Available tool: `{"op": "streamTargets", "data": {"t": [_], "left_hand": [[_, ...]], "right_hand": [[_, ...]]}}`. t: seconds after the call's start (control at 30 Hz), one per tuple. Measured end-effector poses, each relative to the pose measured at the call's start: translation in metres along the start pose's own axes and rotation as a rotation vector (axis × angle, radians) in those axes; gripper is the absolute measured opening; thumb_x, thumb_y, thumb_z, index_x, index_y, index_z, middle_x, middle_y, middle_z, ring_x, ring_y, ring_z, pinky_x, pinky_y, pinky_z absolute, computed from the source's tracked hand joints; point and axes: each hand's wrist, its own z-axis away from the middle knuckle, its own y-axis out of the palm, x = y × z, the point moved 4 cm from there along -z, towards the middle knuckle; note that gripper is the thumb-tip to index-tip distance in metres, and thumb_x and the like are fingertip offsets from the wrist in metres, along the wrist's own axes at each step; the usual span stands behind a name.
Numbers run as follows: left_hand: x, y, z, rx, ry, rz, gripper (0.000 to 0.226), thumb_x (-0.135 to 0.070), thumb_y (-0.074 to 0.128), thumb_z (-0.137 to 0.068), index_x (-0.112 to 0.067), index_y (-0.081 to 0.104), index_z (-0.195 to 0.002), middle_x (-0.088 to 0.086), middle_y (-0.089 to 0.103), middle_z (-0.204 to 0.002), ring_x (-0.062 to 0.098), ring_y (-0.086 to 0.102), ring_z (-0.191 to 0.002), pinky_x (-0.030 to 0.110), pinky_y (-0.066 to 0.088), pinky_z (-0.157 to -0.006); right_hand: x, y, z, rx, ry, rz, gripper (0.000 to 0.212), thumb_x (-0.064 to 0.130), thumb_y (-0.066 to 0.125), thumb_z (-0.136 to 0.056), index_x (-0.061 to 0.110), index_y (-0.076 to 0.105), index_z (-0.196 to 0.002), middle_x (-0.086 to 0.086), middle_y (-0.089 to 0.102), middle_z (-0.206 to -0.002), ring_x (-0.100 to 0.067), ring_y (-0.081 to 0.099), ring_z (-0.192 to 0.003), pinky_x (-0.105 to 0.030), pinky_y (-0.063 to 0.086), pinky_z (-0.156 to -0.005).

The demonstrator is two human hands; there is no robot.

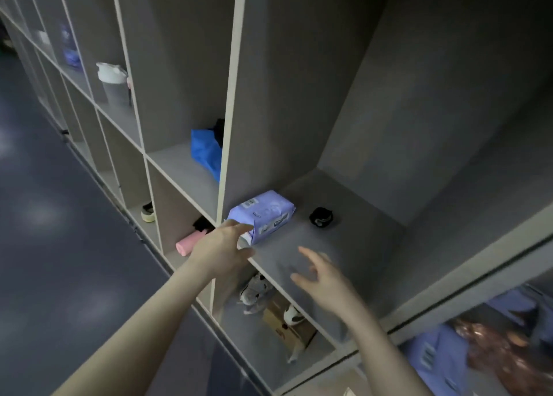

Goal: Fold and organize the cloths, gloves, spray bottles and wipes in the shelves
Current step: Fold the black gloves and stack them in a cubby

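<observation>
Your soft lilac plastic pack of wipes [261, 216] lies flat near the front left of the grey shelf [344, 246], beside a small black bundle [321, 216] — likely still to be sorted. Your left hand [223, 246] reaches in, fingers spread, tips touching the pack's near end; your right hand [321, 279] hovers just beside — its grip apart, empty.
</observation>
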Motion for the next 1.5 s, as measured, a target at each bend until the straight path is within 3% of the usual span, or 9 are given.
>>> {"op": "streamTargets", "data": {"t": [0.33, 0.53, 0.8, 0.93, 1.1, 1.17, 1.27, 1.37, 1.5], "left_hand": [[0.014, 0.046, -0.156, 0.214, 0.194, -0.420, 0.090, -0.047, 0.065, -0.081, -0.046, 0.005, -0.149, -0.004, -0.007, -0.161, 0.023, 0.008, -0.147, 0.041, 0.030, -0.112], [0.025, 0.052, -0.194, 0.372, 0.206, -0.438, 0.087, -0.061, 0.067, -0.073, -0.051, 0.019, -0.145, -0.011, 0.001, -0.161, 0.021, 0.026, -0.143, 0.031, 0.029, -0.112], [0.031, 0.061, -0.195, 0.356, 0.214, -0.422, 0.088, -0.062, 0.065, -0.075, -0.053, 0.014, -0.145, -0.014, -0.005, -0.161, 0.017, 0.020, -0.145, 0.031, 0.030, -0.113], [0.028, 0.059, -0.191, 0.327, 0.220, -0.408, 0.086, -0.060, 0.065, -0.076, -0.052, 0.014, -0.146, -0.014, -0.006, -0.161, 0.016, 0.018, -0.146, 0.029, 0.028, -0.114], [0.024, 0.058, -0.190, 0.355, 0.211, -0.459, 0.085, -0.059, 0.063, -0.078, -0.050, 0.014, -0.147, -0.010, -0.005, -0.161, 0.021, 0.022, -0.145, 0.030, 0.030, -0.113], [0.024, 0.057, -0.188, 0.367, 0.210, -0.472, 0.086, -0.059, 0.063, -0.079, -0.049, 0.013, -0.147, -0.010, -0.006, -0.161, 0.022, 0.021, -0.145, 0.031, 0.031, -0.112], [0.017, 0.054, -0.189, 0.405, 0.160, -0.527, 0.085, -0.057, 0.063, -0.080, -0.045, 0.015, -0.149, -0.006, -0.002, -0.162, 0.025, 0.026, -0.143, 0.034, 0.034, -0.110], [-0.013, 0.042, -0.188, 0.333, 0.167, -0.579, 0.062, -0.051, 0.057, -0.084, -0.033, 0.040, -0.141, 0.002, 0.034, -0.151, 0.024, 0.044, -0.131, 0.034, 0.039, -0.100], [-0.062, 0.010, -0.154, 0.075, 0.229, 0.302, 0.027, -0.044, 0.059, -0.090, -0.027, 0.069, -0.108, -0.005, 0.065, -0.111, 0.014, 0.062, -0.105, 0.030, 0.049, -0.088]], "right_hand": [[-0.040, 0.019, -0.109, 0.038, 0.237, 0.039, 0.077, 0.035, 0.057, -0.092, 0.039, 0.007, -0.151, 0.001, 0.003, -0.161, -0.018, 0.013, -0.147, -0.030, 0.022, -0.114], [-0.061, 0.021, -0.145, 0.048, 0.336, 0.307, 0.077, 0.040, 0.051, -0.094, 0.038, 0.001, -0.151, -0.004, -0.004, -0.161, -0.021, 0.004, -0.149, -0.035, 0.011, -0.115], [-0.105, 0.004, -0.210, -0.008, 0.379, 0.358, 0.093, 0.029, 0.059, -0.088, 0.034, -0.009, -0.151, 0.003, -0.018, -0.160, -0.026, -0.003, -0.148, -0.038, 0.017, -0.116], [-0.125, 0.002, -0.231, -0.047, 0.402, 0.330, 0.081, 0.017, 0.055, -0.088, 0.028, 0.007, -0.153, -0.004, 0.016, -0.158, -0.029, 0.028, -0.140, -0.034, 0.029, -0.113], [-0.129, 0.017, -0.205, -0.238, 0.407, 0.418, 0.039, 0.025, 0.054, -0.089, 0.025, 0.046, -0.128, -0.009, 0.066, -0.117, -0.030, 0.058, -0.111, -0.031, 0.045, -0.086], [-0.127, 0.020, -0.192, -0.294, 0.435, 0.276, 0.030, 0.024, 0.060, -0.087, 0.024, 0.058, -0.118, -0.006, 0.070, -0.108, -0.028, 0.064, -0.102, -0.027, 0.045, -0.076], [-0.104, 0.013, -0.169, -0.464, 0.459, -0.369, 0.014, 0.011, 0.067, -0.085, 0.024, 0.072, -0.088, -0.007, 0.067, -0.081, -0.018, 0.064, -0.073, -0.026, 0.042, -0.067], [-0.060, -0.011, -0.132, -0.599, 0.455, -0.942, 0.019, 0.010, 0.068, -0.086, 0.023, 0.069, -0.073, -0.005, 0.061, -0.070, -0.008, 0.053, -0.058, -0.019, 0.045, -0.056], [-0.009, -0.043, -0.077, -0.594, 0.425, -1.088, 0.016, 0.037, 0.069, -0.079, 0.020, 0.071, -0.080, -0.003, 0.063, -0.078, -0.013, 0.054, -0.071, -0.024, 0.041, -0.061]]}}
